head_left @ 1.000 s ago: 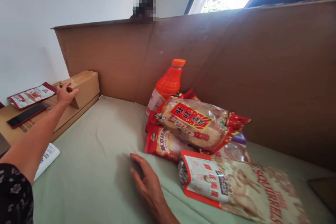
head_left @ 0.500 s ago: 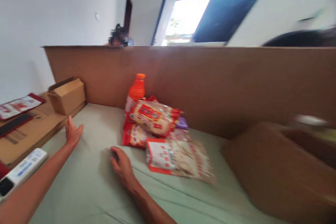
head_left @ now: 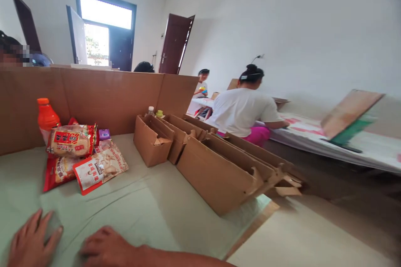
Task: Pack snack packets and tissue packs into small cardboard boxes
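Both hands are down on my feed, low in the lower left of the frame. My left hand (head_left: 33, 240) lies palm down on the green cloth (head_left: 147, 204), fingers (head_left: 37, 221) fanned apart and pointing up the frame, gripping nothing. My right hand (head_left: 106, 248) sits just beside it, also palm down, fingers together and laid on the cloth, nothing held; its forearm runs off along the bottom edge toward the right. The cloth covers the whole surface from lower left to centre. Above the hands, well apart from them, lies a white-and-red snack pouch (head_left: 100, 169) overlapping a red bag (head_left: 56, 173). A cracker bag (head_left: 71, 139) is stacked behind, with an orange bottle (head_left: 46, 117) at the cardboard wall (head_left: 119, 96). Open cardboard boxes (head_left: 219, 171) stand at centre, and a person in a white shirt (head_left: 241, 110) sits beyond
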Demonstrator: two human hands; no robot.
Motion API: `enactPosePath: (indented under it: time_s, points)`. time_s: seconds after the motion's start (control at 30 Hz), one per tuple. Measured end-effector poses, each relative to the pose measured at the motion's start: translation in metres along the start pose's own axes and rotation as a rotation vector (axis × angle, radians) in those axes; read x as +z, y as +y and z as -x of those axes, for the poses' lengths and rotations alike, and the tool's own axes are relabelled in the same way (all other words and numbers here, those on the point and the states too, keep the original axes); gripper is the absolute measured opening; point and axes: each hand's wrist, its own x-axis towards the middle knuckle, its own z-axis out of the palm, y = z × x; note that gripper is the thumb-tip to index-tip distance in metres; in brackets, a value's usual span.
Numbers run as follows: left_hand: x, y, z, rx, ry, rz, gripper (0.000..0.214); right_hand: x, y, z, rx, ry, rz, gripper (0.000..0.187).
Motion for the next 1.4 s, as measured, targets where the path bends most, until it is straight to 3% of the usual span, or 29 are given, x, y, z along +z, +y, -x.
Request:
enactPosePath:
  time_s: [0.07, 0.1, 0.23, 0.3, 0.37, 0.43, 0.5, 0.57, 0.63, 0.73, 0.87, 0.93, 1.0, 1.13, 1.27, 1.33, 1.4]
  points:
    - [0.003, 0.029, 0.011, 0.111, -0.075, -0.017, 0.063, -0.031, 0.027, 0.038, 0.249, 0.106, -0.059, 0.023]
    - [0.004, 0.044, 0.017, 0.184, -0.111, -0.008, 0.062, -0.05, 0.043, 0.052, 0.405, 0.222, -0.054, 0.022]
    - [0.013, 0.112, 0.05, 0.551, -0.131, 0.101, 0.059, -0.122, 0.119, 0.077, 0.852, 0.591, 0.189, 0.042]
    - [0.019, 0.145, 0.069, 0.766, -0.119, 0.199, 0.07, -0.144, 0.157, 0.076, 1.058, 0.604, 0.276, 0.062]
    - [0.025, 0.173, 0.086, 0.924, -0.129, 0.29, 0.062, -0.151, 0.187, 0.072, 1.163, 0.568, 0.273, 0.073]
    - [0.028, 0.191, 0.097, 0.96, -0.168, 0.353, 0.038, -0.148, 0.207, 0.07, 1.189, 0.533, 0.224, 0.065]
    - [0.026, 0.197, 0.099, 0.943, -0.288, 0.454, 0.032, -0.144, 0.213, 0.073, 1.189, 0.513, 0.174, 0.044]
    - [0.015, 0.191, 0.095, 0.879, -0.453, 0.621, 0.036, -0.143, 0.205, 0.084, 1.179, 0.507, 0.14, 0.032]
    - [-0.004, 0.179, 0.086, 0.713, -0.555, 0.787, 0.047, -0.148, 0.183, 0.105, 1.152, 0.513, 0.118, 0.03]
    - [-0.036, 0.159, 0.069, 0.391, -0.532, 0.894, 0.045, -0.161, 0.128, 0.149, 1.084, 0.531, 0.093, 0.028]
    - [-0.067, 0.144, 0.039, 0.191, -0.416, 0.896, 0.064, -0.171, 0.042, 0.203, 0.798, 0.58, -0.03, 0.016]
    - [-0.072, 0.144, 0.024, 0.197, -0.371, 0.919, 0.086, -0.167, 0.01, 0.221, 0.731, 0.618, -0.072, 0.01]
    - [-0.072, 0.15, 0.009, 0.272, -0.374, 0.966, 0.107, -0.158, -0.009, 0.233, 0.772, 0.679, -0.068, 0.015]
    - [-0.061, 0.177, -0.014, 0.417, -0.525, 1.082, 0.134, -0.125, -0.022, 0.246, 0.974, 0.722, -0.113, 0.06]
    - [-0.055, 0.201, -0.026, 0.443, -0.606, 1.242, 0.141, -0.089, -0.023, 0.246, 1.09, 0.688, -0.327, 0.083]
    - [-0.059, 0.193, -0.026, 0.419, -0.575, 1.245, 0.14, -0.08, -0.022, 0.243, 1.078, 0.696, -0.401, 0.085]
    - [-0.07, 0.168, -0.019, 0.369, -0.516, 1.175, 0.134, -0.082, -0.019, 0.238, 0.968, 0.661, -0.502, 0.078]
